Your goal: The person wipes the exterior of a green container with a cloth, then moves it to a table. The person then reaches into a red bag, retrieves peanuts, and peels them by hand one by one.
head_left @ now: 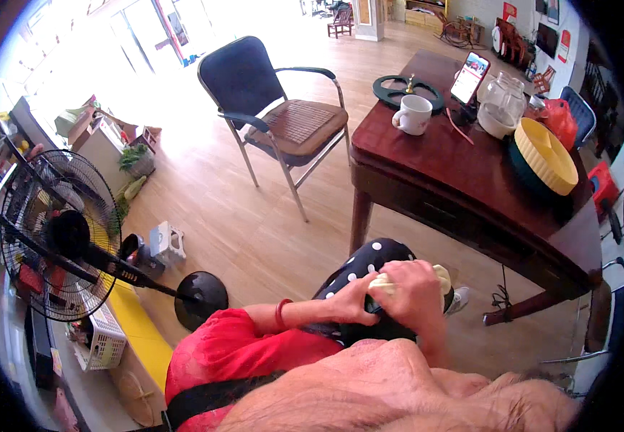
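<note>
Over my lap, my left hand [354, 301] and my right hand [414, 291] are close together. Both are closed around a pale cream-yellow thing [441, 278], whose ends show beside the fingers of my right hand. Its kind cannot be made out, as the hands cover most of it. Below them is something dark green [372, 308], partly hidden. Polka-dotted dark trousers [355, 270] cover my leg under the hands. A red bracelet [280, 313] circles my left wrist.
Ahead right stands a dark red table [463, 169] with a white mug [413, 115], a propped phone [469, 78], a glass jar [503, 104] and a yellow divided tray [546, 156]. An armchair [283, 122] is ahead. A floor fan [60, 234] and a white basket [103, 342] are at left.
</note>
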Demonstrator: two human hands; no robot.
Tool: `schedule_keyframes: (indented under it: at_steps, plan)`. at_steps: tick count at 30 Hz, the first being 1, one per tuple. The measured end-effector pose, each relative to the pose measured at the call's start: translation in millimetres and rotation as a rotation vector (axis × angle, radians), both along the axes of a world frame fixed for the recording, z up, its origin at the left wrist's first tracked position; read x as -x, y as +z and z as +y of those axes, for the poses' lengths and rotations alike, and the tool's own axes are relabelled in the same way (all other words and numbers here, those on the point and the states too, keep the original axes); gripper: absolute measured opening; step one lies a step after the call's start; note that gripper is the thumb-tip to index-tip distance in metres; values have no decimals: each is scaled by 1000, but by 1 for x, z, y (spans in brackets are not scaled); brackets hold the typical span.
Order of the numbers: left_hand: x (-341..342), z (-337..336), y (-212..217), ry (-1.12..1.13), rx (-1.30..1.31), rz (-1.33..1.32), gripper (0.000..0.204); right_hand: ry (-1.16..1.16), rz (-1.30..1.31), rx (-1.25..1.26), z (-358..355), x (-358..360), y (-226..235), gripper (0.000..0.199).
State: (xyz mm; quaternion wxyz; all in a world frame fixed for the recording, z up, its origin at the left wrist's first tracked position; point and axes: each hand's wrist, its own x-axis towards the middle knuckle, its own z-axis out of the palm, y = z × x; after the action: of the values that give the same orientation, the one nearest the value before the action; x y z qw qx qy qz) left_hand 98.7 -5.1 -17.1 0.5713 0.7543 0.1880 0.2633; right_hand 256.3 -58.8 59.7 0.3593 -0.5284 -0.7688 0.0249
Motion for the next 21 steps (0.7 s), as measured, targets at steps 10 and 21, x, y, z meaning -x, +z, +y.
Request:
schedule_keyframes:
  at_steps: [10, 21]
  plan:
    - [6, 3, 8, 32, -104, 209, 65, -563, 1729, 265, -40, -99, -152, 31]
    - [-4, -9, 3, 13, 119, -171, 53, 34, -81, -46, -10, 6, 1, 30]
